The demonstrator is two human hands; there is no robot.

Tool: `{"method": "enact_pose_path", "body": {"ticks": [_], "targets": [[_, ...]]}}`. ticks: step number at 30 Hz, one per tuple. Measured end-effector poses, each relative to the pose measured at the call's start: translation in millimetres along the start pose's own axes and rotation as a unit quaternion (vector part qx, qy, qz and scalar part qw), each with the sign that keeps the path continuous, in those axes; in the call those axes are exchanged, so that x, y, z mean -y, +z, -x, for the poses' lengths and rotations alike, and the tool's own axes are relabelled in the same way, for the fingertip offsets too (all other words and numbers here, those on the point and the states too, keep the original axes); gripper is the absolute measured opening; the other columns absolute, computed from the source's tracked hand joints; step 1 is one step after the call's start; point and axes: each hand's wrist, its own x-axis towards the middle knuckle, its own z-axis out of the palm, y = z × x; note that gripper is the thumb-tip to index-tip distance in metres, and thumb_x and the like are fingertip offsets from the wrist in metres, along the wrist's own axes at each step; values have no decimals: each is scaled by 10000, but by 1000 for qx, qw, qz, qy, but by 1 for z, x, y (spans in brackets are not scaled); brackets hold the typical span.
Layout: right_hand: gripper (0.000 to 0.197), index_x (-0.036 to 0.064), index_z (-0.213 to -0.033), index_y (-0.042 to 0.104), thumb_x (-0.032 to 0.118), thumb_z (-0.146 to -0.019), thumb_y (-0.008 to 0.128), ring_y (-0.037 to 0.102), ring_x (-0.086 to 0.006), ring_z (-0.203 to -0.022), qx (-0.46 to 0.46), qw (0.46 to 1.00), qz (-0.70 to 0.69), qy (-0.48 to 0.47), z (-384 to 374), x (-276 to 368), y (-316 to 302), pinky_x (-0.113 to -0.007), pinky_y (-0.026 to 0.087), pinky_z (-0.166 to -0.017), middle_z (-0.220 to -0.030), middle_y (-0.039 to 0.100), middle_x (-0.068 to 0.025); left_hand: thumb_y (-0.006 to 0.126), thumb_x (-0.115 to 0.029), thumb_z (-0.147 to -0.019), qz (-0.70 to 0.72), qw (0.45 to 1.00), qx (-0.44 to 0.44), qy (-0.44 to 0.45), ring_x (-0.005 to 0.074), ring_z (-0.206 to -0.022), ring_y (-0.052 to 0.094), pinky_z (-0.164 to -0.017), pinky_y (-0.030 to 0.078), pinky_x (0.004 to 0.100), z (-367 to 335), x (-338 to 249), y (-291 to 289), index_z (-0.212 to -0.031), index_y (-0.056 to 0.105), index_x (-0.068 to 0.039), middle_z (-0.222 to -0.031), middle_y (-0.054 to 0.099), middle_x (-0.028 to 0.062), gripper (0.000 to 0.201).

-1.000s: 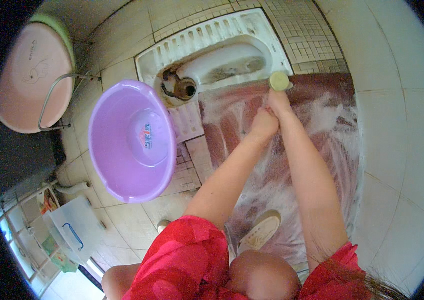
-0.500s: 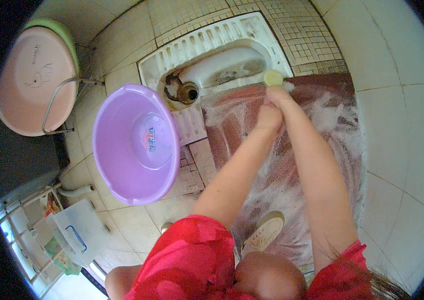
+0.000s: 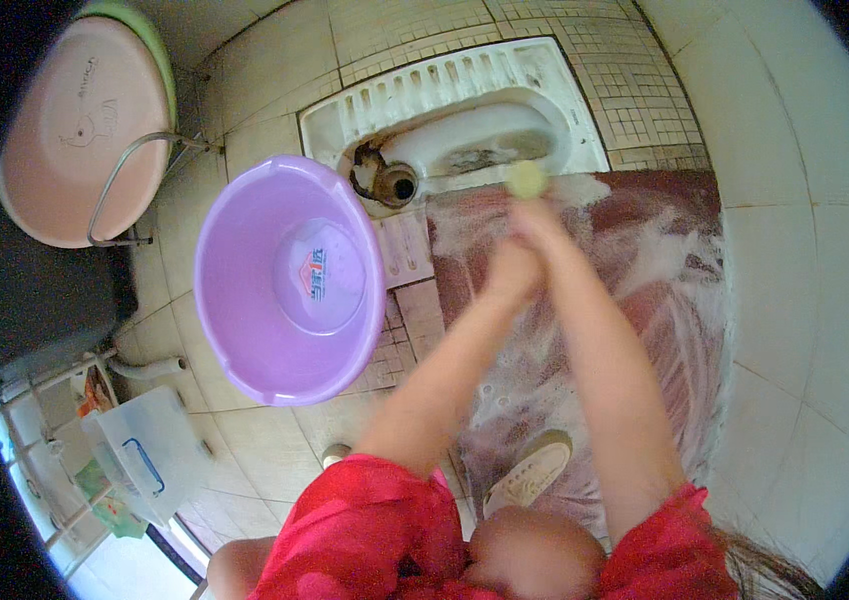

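My right hand is closed on a pale yellow-green thing with a round end; the rest of it is hidden and its kind does not show. Just below, my left hand is closed and pressed against the right one, its fingers hidden. Both hands are blurred. They are over a dark red mat on the floor, streaked with white suds. The round end is near the mat's far edge, beside the white squat toilet.
A purple basin stands left of the mat. Farther left, a pink basin and a green one lean by a metal rail. A clear plastic box lies lower left. My shoe is on the mat.
My hands and the yellow-green thing have moved a little left and nearer to me over the mat. The view has shifted slightly.
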Motion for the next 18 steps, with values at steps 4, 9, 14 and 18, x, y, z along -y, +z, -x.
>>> {"method": "enact_pose_path", "body": {"ticks": [4, 9, 14, 18], "targets": [[284, -14, -760, 592, 174, -810, 386, 582, -337, -702, -44, 992, -73, 89, 17, -44, -39, -421, 445, -579, -763, 598, -206, 403, -165, -810, -15, 991, -92, 94, 393, -905, 522, -755, 416, 430, 14, 9, 59, -942, 486, 68, -919, 539, 287, 280], [207, -30, -817, 568, 113, -763, 429, 556, -378, -786, -38, 997, -65, -29, 95, -20, 73, -450, 427, -684, -834, 571, -253, 428, -156, -815, 109, 983, -147, -9, 305, -923, 524, -795, 402, 400, 83, 91, 3, -993, 423, 63, -972, 522, 231, 282], [268, -18, -921, 541, 213, -812, 458, 543, -354, -875, 46, 998, 30, -38, 111, -44, 76, -417, 410, -755, -900, 571, -222, 468, -186, -804, 87, 972, -182, 118, 305, -910, 520, -786, 404, 391, 106, 105, 20, -1037, 384, 49, -949, 529, 212, 342], [341, -13, -731, 549, 264, -858, 394, 540, -254, -590, -146, 974, -149, 93, 54, -89, -23, -391, 411, -516, -626, 553, -151, 408, -225, -820, -39, 994, -16, 102, 392, -926, 516, -771, 409, 439, 45, 46, 67, -1045, 407, 20, -969, 527, 279, 332]]}}
